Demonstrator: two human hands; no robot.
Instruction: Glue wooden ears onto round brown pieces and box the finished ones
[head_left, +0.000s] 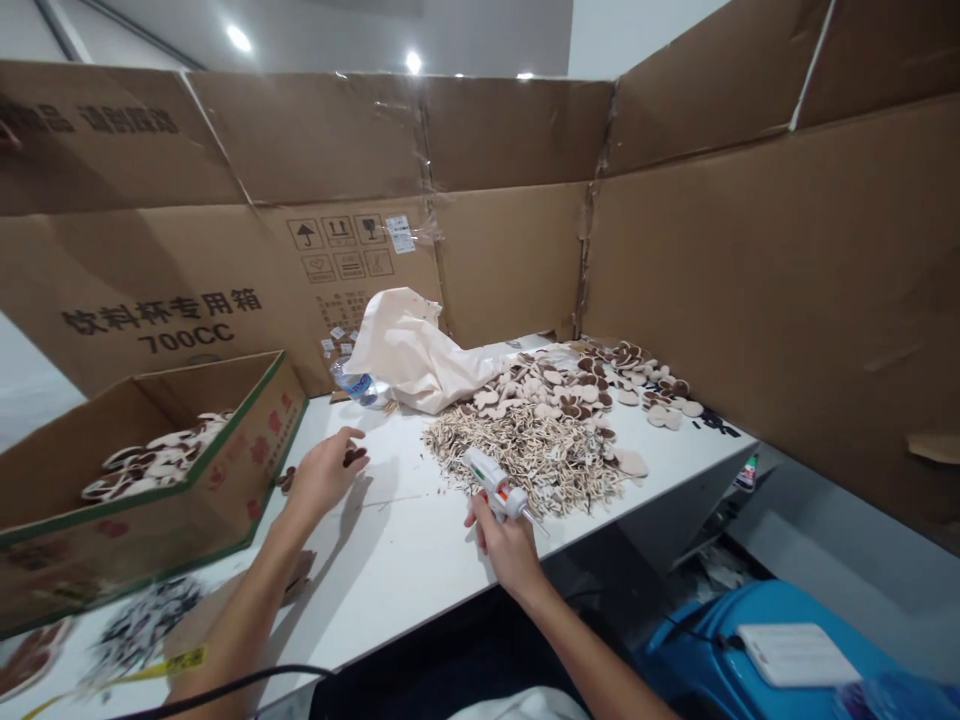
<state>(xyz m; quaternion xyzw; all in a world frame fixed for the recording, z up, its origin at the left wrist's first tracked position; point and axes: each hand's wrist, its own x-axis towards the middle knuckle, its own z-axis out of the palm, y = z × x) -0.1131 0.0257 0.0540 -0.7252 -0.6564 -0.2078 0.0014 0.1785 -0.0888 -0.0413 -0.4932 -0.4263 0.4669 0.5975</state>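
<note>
In my right hand [504, 545] is a white glue gun [496, 485] with orange parts, its nozzle pointing down to the right over the table's front edge. My left hand [330, 470] is raised over the left part of the white table [405, 540], fingers curled round a small dark brown piece [352, 455]. Just beyond the glue gun lies a heap of short, thin cream-coloured strips [532, 450]. Behind that heap are many cream and brown felt pieces [555, 385]. Another brown piece [286, 480] rests beside my left wrist.
An open cardboard box [255, 440] holding felt pieces stands at the left. A cream bag [412, 350] and a plastic bottle [356, 382] sit at the back. Tall cardboard walls [510, 260] surround the table. Dark scraps [142, 620] lie front left; a blue stool [750, 620] stands lower right.
</note>
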